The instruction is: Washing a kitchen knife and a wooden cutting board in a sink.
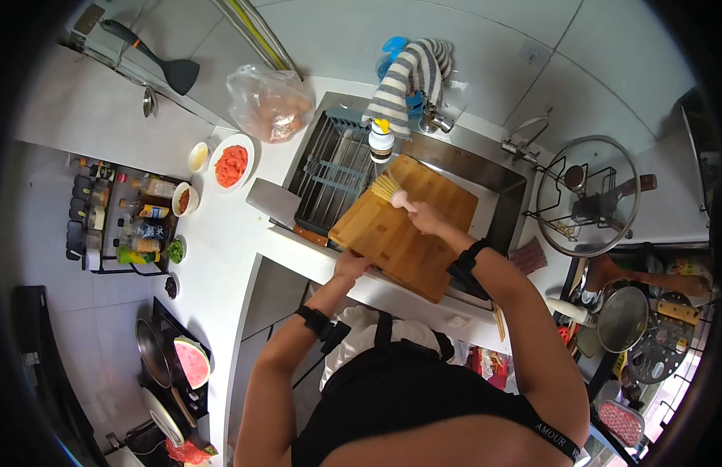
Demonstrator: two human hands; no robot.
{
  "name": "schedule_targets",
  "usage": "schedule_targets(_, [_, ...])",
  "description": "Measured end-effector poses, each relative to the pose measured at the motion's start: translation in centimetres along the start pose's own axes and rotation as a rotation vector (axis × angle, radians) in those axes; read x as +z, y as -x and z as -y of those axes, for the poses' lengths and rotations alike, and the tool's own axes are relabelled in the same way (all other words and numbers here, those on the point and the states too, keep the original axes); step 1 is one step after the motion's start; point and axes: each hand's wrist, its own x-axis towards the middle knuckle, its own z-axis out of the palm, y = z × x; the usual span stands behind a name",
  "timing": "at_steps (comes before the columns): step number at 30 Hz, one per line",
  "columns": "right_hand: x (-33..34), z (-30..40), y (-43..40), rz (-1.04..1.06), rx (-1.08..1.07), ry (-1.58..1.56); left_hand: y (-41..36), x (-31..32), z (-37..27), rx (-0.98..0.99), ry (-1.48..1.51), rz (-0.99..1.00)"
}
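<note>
A wooden cutting board [436, 201] lies tilted over the sink [515, 175], its near end reaching past the front rim. My right hand [429, 218] grips the pale pink handle of a dish brush [400, 199], whose yellowish bristles touch or hover just over the board's far left part. With my left hand [352, 265] I hold the board's near left edge; the fingers are partly hidden there. Left of the board rests a cleaver [274, 202] with a wooden handle. A white bottle with a yellow cap [381, 142] stands beyond the brush.
A metal drying rack [337, 166] spans the sink's left side. Behind it are a faucet [434, 121] and a striped towel [404, 82]. On the left counter are a plate of chopped red food [231, 165], small bowls and a plastic bag [273, 108]. A glass lid [591, 233] leans at right.
</note>
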Motion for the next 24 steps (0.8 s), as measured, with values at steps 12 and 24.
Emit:
schedule_targets(12, [-3.4, -0.8, -0.4, -0.201, -0.303, 0.117, 2.2, 5.3, -6.1, 0.215, 0.639, -0.087])
schedule_targets(24, [-5.6, 3.6, 1.5, -0.172, -0.576, 0.277, 0.9, -2.7, -13.8, 0.354, 0.248, -0.079])
